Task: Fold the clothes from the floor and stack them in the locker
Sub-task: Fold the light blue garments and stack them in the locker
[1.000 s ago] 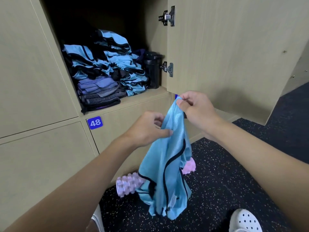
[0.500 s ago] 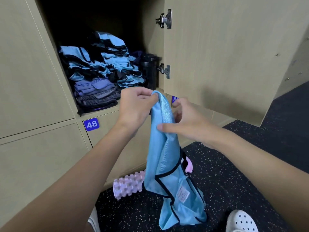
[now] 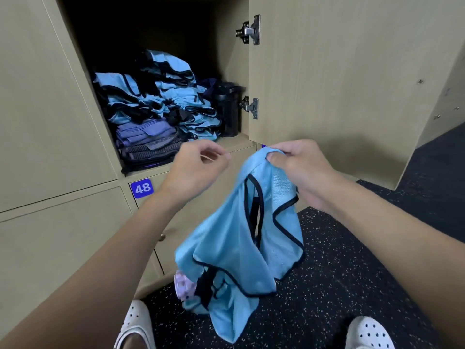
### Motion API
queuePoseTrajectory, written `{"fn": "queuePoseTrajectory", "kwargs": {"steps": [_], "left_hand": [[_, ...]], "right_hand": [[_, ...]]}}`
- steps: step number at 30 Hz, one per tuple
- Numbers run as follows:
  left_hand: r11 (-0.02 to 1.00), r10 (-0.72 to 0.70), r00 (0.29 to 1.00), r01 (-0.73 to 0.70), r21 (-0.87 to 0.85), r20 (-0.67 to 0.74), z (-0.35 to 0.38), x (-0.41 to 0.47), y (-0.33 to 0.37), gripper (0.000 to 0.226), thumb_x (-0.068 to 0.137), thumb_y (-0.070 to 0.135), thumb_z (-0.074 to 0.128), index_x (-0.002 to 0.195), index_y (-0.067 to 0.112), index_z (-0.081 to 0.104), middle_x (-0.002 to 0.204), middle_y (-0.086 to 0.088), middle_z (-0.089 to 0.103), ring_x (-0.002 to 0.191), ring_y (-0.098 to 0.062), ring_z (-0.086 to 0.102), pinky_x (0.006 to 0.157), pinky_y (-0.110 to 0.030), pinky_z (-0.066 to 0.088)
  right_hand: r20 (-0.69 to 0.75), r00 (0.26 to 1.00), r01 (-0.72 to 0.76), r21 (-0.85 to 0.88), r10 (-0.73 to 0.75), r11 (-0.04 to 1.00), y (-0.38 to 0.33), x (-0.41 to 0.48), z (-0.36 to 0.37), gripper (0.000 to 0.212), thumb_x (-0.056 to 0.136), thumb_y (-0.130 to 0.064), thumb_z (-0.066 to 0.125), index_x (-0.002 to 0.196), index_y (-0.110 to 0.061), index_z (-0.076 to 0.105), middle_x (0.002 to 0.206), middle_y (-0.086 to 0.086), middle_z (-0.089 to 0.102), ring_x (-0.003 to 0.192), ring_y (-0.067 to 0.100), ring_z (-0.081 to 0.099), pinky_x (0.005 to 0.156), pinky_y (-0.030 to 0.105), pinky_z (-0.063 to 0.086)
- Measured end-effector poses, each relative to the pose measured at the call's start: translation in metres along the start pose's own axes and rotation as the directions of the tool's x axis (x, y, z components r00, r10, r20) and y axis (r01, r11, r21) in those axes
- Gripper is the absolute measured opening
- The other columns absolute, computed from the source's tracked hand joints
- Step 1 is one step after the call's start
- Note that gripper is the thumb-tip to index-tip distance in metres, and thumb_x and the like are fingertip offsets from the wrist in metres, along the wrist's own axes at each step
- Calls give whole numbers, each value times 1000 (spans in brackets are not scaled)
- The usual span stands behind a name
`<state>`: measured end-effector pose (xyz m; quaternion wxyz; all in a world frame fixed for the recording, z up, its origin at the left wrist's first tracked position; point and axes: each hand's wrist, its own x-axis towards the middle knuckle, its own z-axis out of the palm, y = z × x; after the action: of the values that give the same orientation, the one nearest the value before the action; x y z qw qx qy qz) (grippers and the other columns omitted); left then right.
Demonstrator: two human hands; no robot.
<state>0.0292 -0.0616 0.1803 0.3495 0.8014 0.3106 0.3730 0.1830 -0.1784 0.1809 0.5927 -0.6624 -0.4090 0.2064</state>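
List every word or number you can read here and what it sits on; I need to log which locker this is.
"48": white digits on a blue plate on the closed locker front just below the open locker.
A second blue plate shows only a sliver beside the right hand, so it is unreadable.
No readable print on the blue vest, the black bottle or the shoes.

A blue number plate (image 3: 142, 188) on the locker front reads "48".
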Motion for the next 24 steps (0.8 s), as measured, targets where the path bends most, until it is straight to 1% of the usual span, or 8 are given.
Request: {"fn": "queuePoseTrajectory", "kwargs": {"steps": [3,5,7,10,14,18,21,24], "left_hand": [[1000,-21,944,23,-3,328,9,-15,11,31,79,33,82,104,23,67,96,1,67,69,1,58,65,-11,49],[998,-40,916,21,51,398,19,-22,7,35,76,28,86,103,22,65,95,0,68,69,-5,60,68,-17,53],[997,-41,936,15,77,349,29,-24,-1,23,79,17,83,93,16,66,84,-1,70,63,-7,61,65,-24,53],[999,-26,961,18,32,275,33,-24,-2,14,86,10,75,77,15,66,67,4,65,54,-1,55,58,-18,46],[989,-53,978,79,-126,202,27,-23,8,6,91,11,71,85,12,71,72,-2,74,58,-5,62,56,-16,47],[934,-101,992,120,-336,76,19,-17,18,8,90,5,70,95,11,71,83,-9,77,68,-15,71,63,-28,59],[907,-109,994,110,-407,26,14,-13,22,8,90,4,70,94,11,70,84,-13,77,71,-22,72,69,-35,59],[896,-133,991,114,-428,-17,9,-10,22,6,91,6,70,91,11,69,82,-11,77,67,-18,71,63,-30,58]], "right_hand": [[1,998,-56,41,56,998,-5,-1,2,19,97,-3,55,96,-6,74,101,19,73,95,34,70,90,49,54],[2,997,-82,69,82,994,-5,-2,2,18,97,-3,55,96,-4,73,101,20,73,87,29,69,85,46,57],[-4,995,-95,109,96,989,-5,-2,1,17,97,-4,56,97,-6,73,99,17,73,86,26,68,79,42,58],[-57,991,-109,135,117,985,-4,1,-6,15,97,-7,58,102,-12,71,96,12,71,85,24,67,73,36,57],[-133,982,-137,9,137,991,2,5,-19,14,95,-9,61,105,-17,66,105,12,68,94,26,66,82,39,56],[6,988,-151,-38,151,988,2,0,-23,37,90,-22,70,124,-21,55,111,2,63,100,17,64,86,34,52],[198,957,-181,-156,210,971,3,-5,-22,55,78,-29,83,123,-25,52,114,-4,68,102,15,68,90,38,55],[163,963,-172,-236,214,956,9,-6,-19,35,78,-11,79,109,-18,65,104,3,74,95,22,72,89,46,57]]}}
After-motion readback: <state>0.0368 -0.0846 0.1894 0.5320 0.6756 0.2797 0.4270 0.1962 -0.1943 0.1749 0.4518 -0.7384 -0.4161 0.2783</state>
